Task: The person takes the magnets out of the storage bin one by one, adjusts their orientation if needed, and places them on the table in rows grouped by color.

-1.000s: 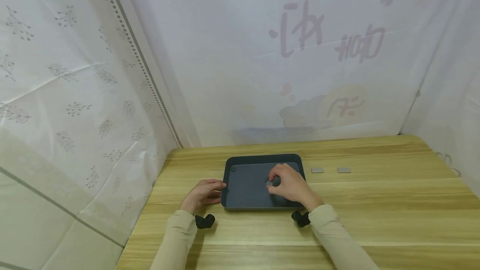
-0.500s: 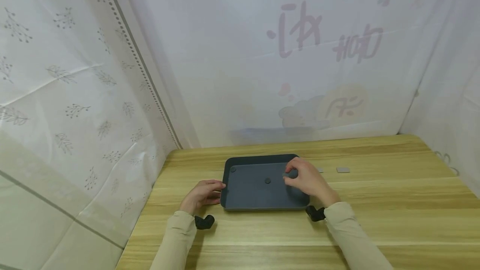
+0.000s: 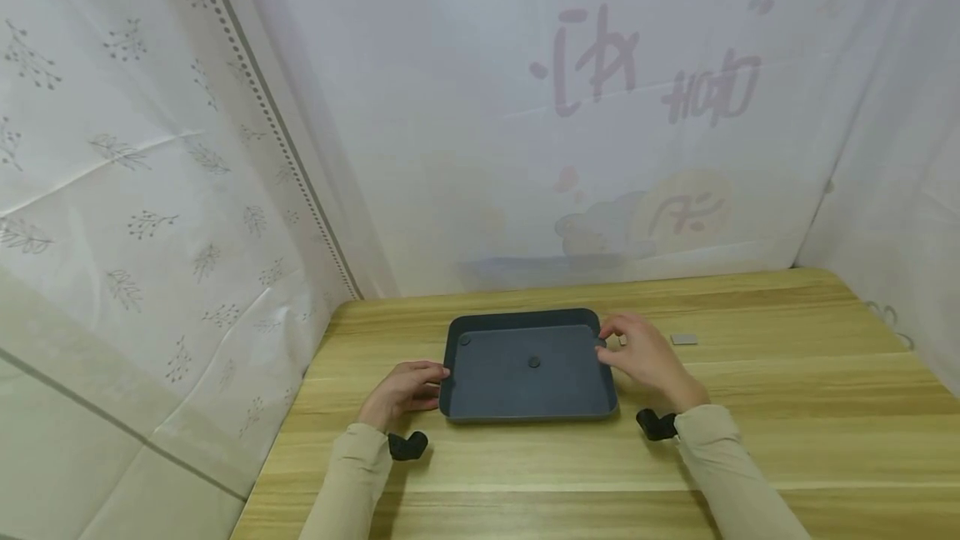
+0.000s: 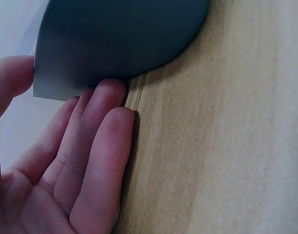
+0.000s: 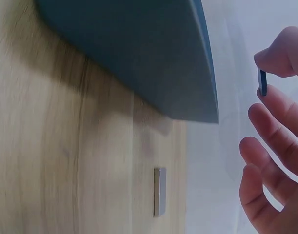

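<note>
Dark tray: on tabletop, nearer left edge than right. Left hand: we grip tray's left wall, thumb at rim, fingers side by side outside. First disc: in tray's far left corner. Second disc: near middle of tray floor. Third disc: we pinch it between thumb and index finger of right hand, above tray's right edge; other fingers slightly spread. Two grey pieces: beyond tray's right edge.

From the head, well above the fingers, we look forward and down; just behind the fingers, each wrist view faces their tips close up; all three share the tray.
</note>
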Motion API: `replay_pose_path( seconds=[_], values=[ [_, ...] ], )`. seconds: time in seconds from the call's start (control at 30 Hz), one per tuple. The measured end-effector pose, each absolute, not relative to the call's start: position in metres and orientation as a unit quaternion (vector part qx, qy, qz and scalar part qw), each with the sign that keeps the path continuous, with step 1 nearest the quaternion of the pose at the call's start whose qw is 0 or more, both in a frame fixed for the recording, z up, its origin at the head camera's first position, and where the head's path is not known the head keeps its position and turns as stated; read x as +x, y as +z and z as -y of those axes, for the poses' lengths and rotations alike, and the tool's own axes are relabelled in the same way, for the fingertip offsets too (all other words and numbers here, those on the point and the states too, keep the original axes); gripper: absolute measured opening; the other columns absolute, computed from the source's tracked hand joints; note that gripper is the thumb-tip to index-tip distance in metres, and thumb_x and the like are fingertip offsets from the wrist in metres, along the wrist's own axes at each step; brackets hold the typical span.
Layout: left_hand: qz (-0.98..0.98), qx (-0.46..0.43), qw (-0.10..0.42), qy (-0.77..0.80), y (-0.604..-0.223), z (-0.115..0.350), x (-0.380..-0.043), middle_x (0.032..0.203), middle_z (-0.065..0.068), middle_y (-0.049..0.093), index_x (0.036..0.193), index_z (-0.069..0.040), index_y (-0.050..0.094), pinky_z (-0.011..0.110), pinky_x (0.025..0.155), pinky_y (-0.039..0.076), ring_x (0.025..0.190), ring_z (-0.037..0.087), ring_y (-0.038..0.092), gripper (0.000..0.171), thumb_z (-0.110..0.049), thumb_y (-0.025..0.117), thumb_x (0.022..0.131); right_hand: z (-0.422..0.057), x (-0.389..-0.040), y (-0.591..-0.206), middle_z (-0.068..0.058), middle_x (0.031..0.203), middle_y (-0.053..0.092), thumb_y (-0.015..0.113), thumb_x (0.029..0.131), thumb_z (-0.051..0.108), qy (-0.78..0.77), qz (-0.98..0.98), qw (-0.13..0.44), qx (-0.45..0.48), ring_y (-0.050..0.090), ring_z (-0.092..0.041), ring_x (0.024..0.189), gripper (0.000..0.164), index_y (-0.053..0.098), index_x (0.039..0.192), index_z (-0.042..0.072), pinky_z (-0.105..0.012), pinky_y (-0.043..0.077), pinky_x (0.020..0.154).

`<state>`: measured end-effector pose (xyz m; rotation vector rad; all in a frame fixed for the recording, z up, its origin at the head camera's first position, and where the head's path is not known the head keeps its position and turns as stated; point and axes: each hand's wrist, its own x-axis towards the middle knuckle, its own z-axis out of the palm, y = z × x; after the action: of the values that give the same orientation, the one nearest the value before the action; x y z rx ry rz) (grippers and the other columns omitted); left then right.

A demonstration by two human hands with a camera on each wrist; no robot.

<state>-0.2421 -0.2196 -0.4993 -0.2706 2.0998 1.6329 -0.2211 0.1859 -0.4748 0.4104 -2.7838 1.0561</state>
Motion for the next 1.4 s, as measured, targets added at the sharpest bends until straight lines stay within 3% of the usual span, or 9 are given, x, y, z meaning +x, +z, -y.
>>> replay_pose_path(
  seconds=[0.3, 0.53, 0.73, 1.23, 1.4],
  values=[
    [-0.763, -0.103, 0.232, 0.595, -0.500, 0.220, -0.242, 0.104, 0.009, 0.067, 0.120, -0.001, 0.064, 0.032, 0.072, 0.057, 0.083, 0.016, 0.066, 0.039, -0.025, 0.067, 0.089, -0.203, -0.225, -0.485, -0.004, 0.106, 0.064, 0.072, 0.083, 0.018, 0.345, 0.926, 0.080, 0.133, 0.058, -0.029, 0.098, 0.011, 0.068, 0.092, 0.015, -0.043, 0.048, 0.081],
    [-0.764, -0.108, 0.229, 0.593, -0.499, 0.220, -0.241, 0.105, 0.010, 0.067, 0.118, -0.002, 0.065, 0.032, 0.073, 0.057, 0.084, 0.016, 0.066, 0.036, -0.024, 0.066, 0.090, -0.210, -0.224, -0.491, -0.008, 0.100, 0.065, 0.072, 0.081, 0.015, 0.336, 0.929, 0.079, 0.135, 0.058, -0.026, 0.092, 0.009, 0.069, 0.088, 0.009, -0.043, 0.049, 0.080],
    [-0.764, -0.108, 0.228, 0.594, -0.498, 0.219, -0.242, 0.105, 0.010, 0.068, 0.118, -0.002, 0.065, 0.033, 0.074, 0.057, 0.084, 0.016, 0.067, 0.036, -0.024, 0.066, 0.090, -0.216, -0.225, -0.497, -0.009, 0.101, 0.064, 0.073, 0.082, 0.015, 0.328, 0.933, 0.065, 0.131, 0.059, -0.029, 0.096, 0.009, 0.070, 0.086, 0.008, -0.045, 0.049, 0.082],
    [-0.765, -0.101, 0.231, 0.593, -0.498, 0.220, -0.241, 0.106, 0.010, 0.067, 0.117, -0.002, 0.066, 0.032, 0.073, 0.057, 0.084, 0.016, 0.066, 0.036, -0.024, 0.068, 0.089, -0.219, -0.221, -0.505, -0.012, 0.102, 0.062, 0.072, 0.082, 0.014, 0.326, 0.937, 0.025, 0.121, 0.056, -0.022, 0.086, 0.008, 0.070, 0.086, 0.007, -0.035, 0.047, 0.073],
    [-0.764, -0.102, 0.232, 0.594, -0.497, 0.220, -0.240, 0.108, 0.010, 0.067, 0.117, -0.001, 0.065, 0.034, 0.075, 0.058, 0.085, 0.017, 0.066, 0.038, -0.025, 0.069, 0.088, -0.219, -0.221, -0.507, -0.012, 0.102, 0.063, 0.071, 0.082, 0.014, 0.313, 0.942, 0.020, 0.120, 0.057, -0.026, 0.091, 0.007, 0.069, 0.084, 0.008, -0.041, 0.048, 0.077]
  ],
)
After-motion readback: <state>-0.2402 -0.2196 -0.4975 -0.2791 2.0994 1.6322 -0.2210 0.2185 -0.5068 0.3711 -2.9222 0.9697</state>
